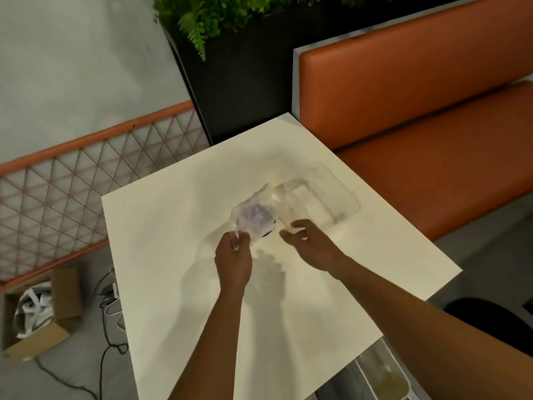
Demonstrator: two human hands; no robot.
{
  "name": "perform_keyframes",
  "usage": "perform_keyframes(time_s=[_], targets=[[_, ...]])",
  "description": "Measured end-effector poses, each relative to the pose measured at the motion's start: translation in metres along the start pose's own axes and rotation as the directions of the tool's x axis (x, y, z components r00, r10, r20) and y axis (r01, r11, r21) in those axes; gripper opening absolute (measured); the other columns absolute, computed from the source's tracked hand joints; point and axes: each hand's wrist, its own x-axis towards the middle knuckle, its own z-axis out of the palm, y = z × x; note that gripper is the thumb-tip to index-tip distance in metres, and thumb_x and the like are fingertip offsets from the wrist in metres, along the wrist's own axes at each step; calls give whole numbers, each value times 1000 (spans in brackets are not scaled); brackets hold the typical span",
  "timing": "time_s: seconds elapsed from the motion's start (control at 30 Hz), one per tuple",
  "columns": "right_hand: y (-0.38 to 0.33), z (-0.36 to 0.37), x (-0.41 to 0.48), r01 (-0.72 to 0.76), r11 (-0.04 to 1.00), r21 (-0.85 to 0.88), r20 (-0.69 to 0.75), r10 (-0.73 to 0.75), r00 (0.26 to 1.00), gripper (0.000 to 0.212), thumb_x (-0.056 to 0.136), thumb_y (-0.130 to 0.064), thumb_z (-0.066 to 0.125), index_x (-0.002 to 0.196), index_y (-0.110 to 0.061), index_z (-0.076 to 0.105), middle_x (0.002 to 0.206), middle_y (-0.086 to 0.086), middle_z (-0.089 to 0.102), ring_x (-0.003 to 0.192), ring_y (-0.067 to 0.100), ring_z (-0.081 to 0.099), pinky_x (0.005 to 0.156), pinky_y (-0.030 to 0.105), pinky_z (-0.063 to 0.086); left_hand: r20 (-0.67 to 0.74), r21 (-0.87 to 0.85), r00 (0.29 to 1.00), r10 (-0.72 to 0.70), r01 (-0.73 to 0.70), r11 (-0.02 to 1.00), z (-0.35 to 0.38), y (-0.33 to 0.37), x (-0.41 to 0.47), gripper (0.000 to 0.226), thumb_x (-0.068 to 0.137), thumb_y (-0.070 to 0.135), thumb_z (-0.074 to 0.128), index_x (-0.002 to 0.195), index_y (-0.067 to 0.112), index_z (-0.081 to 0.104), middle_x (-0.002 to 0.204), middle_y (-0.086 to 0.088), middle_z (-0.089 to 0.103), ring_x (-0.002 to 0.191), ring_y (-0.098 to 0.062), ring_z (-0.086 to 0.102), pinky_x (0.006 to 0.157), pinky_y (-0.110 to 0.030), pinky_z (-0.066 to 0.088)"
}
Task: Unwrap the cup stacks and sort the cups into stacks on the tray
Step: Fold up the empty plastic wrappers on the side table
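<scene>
**Clear wrap pinched over a cream table**

Head view: the left hand (233, 256) pinches the near end of the clear plastic wrap (237, 241) between the thumb and curled fingers. The wrapped cup stack (254, 217) lies just beyond this hand, and its far end points toward the tray (357, 204). Through the wrinkled, shiny film a pale purple round shape shows. The picture is too blurred to count single cups.

The right hand (310, 245) is just to the right of the stack. Its thumb and fingers are half curled toward the near left corner of the tray. Something clear seems to sit between these fingers, but I cannot tell whether they hold it.

The tray is transparent, a shallow rectangle with rounded corners, and it is hard to see against the table (173, 255). The table top is smooth, matt, cream-white and square.

Behind the table stand an orange padded bench (418, 96) and a dark planter (230, 82) with green ferns. On the floor at the left is an open cardboard box (67, 295).
</scene>
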Motion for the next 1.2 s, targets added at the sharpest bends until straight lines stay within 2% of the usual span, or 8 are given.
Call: perform_keyframes(time_s=[0.13,0.27,0.4,0.5,0.6,0.83,1.03,1.2], targets=[[-25,-35,-17,151,962,229,-253,-92,963,67,88,-74,53,135,-26,53,128,-2,61,112,16,62,88,30,51,219,-191,971,95,-53,980,-5,34,-43,15,100,18,59,95,13,72,88,0,75,81,-13,67,76,-29,52],[-31,-99,-31,16,787,616,-45,15,999,69,95,-76,42,130,-21,65,127,7,70,118,28,66,106,50,50,390,-302,913,123,0,953,1,58,-74,26,105,16,50,101,4,72,95,-3,79,82,-20,67,69,-34,50],[-3,-136,-63,-93,810,579,281,-92,955,61,85,-56,68,132,-17,68,138,14,63,128,37,58,116,59,39,497,-301,843,205,-53,952,20,77,-101,37,109,28,47,104,-5,63,92,-6,73,84,-18,66,76,-28,54],[9,-150,-93,-69,819,570,335,-155,930,38,97,-30,57,126,-9,71,140,21,61,130,39,57,117,49,42,551,-249,772,318,-211,945,39,91,-128,41,110,27,43,98,-11,52,84,-13,55,74,-13,55,63,-16,51],[8,-167,-120,37,884,466,256,-175,951,17,93,-11,65,103,-4,77,109,17,75,101,27,72,89,29,57,577,-185,737,352,-302,935,58,102,-153,35,110,27,42,93,-2,51,77,-6,54,60,-4,54,57,-18,48],[37,-225,-176,158,981,113,-144,-141,980,15,86,0,78,84,-10,67,77,6,67,65,17,58,54,24,49,580,-174,751,314,-263,949,92,99,-194,6,104,22,55,105,17,58,70,4,57,53,-10,44,49,-26,38],[75,-274,-231,91,993,80,-212,-72,975,25,77,-17,89,93,-6,72,76,-1,73,67,10,66,62,22,52,622,-89,743,246,-244,966,102,95,-220,7,99,23,61,97,17,63,70,7,58,49,-7,48,52,-26,41],[102,-335,-279,48,996,71,-385,-17,923,15,81,-13,86,90,-11,74,62,-11,64,67,14,51,60,25,39,649,-56,759,59,-29,998,83,82,-214,10,97,11,64,101,13,73,75,0,61,53,-11,47,51,-23,40]])
